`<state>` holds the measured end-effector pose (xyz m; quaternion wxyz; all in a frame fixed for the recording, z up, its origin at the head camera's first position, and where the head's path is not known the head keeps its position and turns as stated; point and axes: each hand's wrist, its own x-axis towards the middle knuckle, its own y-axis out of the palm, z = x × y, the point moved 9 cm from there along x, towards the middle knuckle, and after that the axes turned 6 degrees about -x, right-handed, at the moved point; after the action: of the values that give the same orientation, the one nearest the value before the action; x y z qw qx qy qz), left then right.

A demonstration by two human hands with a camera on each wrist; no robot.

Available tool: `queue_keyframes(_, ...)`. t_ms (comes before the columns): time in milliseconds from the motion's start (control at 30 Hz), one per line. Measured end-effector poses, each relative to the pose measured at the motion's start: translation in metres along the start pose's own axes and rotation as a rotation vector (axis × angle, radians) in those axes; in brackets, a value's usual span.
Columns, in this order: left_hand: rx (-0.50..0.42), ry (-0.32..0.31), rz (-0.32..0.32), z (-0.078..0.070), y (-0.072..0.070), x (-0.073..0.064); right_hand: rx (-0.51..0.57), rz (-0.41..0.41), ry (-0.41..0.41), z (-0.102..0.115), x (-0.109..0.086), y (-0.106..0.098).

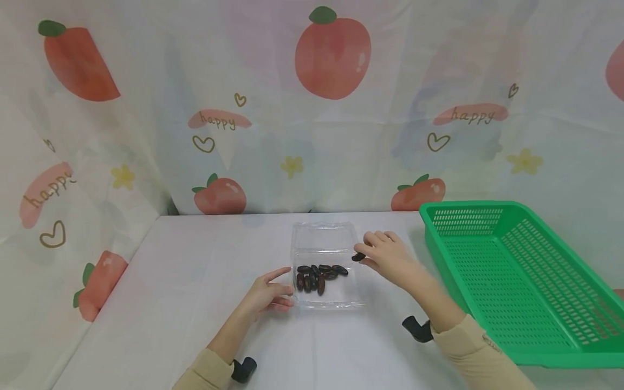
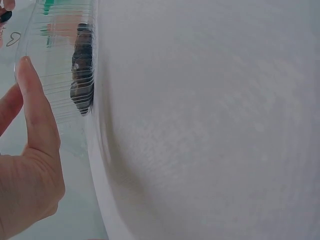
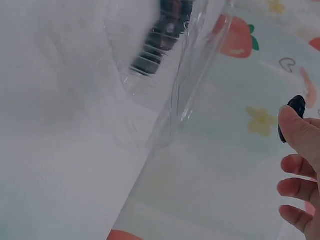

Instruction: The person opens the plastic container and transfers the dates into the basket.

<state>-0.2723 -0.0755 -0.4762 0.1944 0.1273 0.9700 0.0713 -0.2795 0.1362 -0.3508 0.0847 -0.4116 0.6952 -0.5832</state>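
Observation:
A clear plastic clamshell box point(image 1: 341, 292) lies on the white table with its lid folded back. Several glossy, dark brown dates point(image 1: 321, 285) are grouped in its left and middle part. My left hand point(image 1: 265, 295) rests at the box's left side, fingers extended; in the left wrist view one fingertip point(image 2: 26, 62) is at the ribbed plastic wall. Above the box's right edge, my right hand point(image 1: 390, 260) pinches a single dark date point(image 1: 358, 257) between thumb and fingers. The right wrist view shows this date point(image 3: 298, 105) held clear of the box, its other fingers loosely bent.
A large green plastic basket point(image 1: 439, 260) with perforated sides stands to the right, beside my right forearm. Behind the table point(image 1: 205, 260) hangs a printed cloth point(image 1: 341, 151) with fruit and hearts. Black wrist mounts point(image 1: 417, 329) stick out below both sleeves.

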Motion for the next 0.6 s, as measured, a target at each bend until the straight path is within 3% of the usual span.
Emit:
queue_keyframes(333,0.017,-0.003,-0.011,0.0,0.0,0.0,-0.023,-0.087,0.083,-0.028,-0.031,-0.03)
queue_keyframes(467,0.024,-0.003,-0.02,0.008,-0.006,0.009,-0.013,-0.123,0.111,-0.037,-0.046,-0.037)
queue_keyframes(600,0.028,0.004,-0.017,0.018,-0.01,0.019,0.01,-0.099,0.172,-0.05,-0.061,-0.04)
